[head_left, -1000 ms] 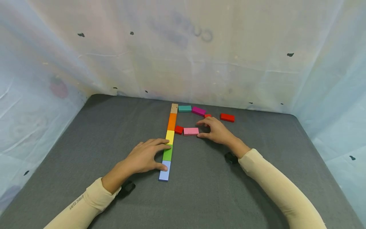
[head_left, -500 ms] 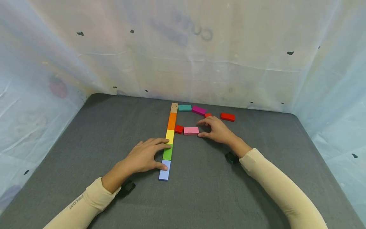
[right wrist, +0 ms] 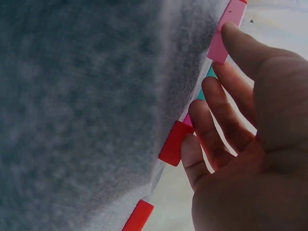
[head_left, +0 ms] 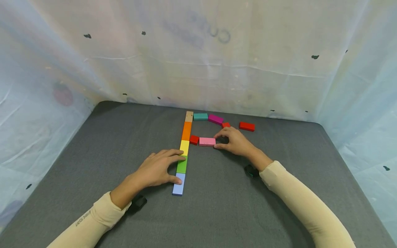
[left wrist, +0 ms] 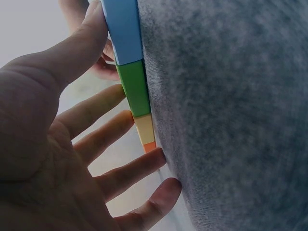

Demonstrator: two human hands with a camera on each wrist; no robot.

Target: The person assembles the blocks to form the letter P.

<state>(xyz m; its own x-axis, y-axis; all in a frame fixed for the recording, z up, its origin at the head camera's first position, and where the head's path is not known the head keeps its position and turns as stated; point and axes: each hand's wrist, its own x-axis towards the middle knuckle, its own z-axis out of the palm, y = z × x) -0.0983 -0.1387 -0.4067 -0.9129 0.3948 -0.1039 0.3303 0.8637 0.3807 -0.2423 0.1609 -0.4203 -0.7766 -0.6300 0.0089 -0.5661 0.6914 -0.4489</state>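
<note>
My left hand point(head_left: 161, 168) rests with spread fingers along a straight row of blocks. Its fingertips touch the yellow block point(head_left: 184, 146) and the green block point(head_left: 183, 165), and the thumb lies on the light blue block point(head_left: 179, 186). My right hand point(head_left: 234, 141) pinches the right end of a flat pink block point(head_left: 207, 141) between thumb and index finger. In the right wrist view, the thumb covers part of the pink block point(right wrist: 222, 43); the other fingers fan out beside it. A short red block point(head_left: 194, 140) sits between the pink block and the row.
An orange block point(head_left: 186, 131) and a tan block point(head_left: 189, 116) top the row. A teal block point(head_left: 200, 117), a magenta block point(head_left: 215, 119) and a partly hidden red block point(head_left: 226, 124) curve rightward. Another red block point(head_left: 247, 126) lies apart. Plastic sheeting point(head_left: 198, 62) borders the grey table point(head_left: 217, 213).
My right index finger has come down toward the thumb at the pink block's end. The left hand and the blocks stay where they were.
</note>
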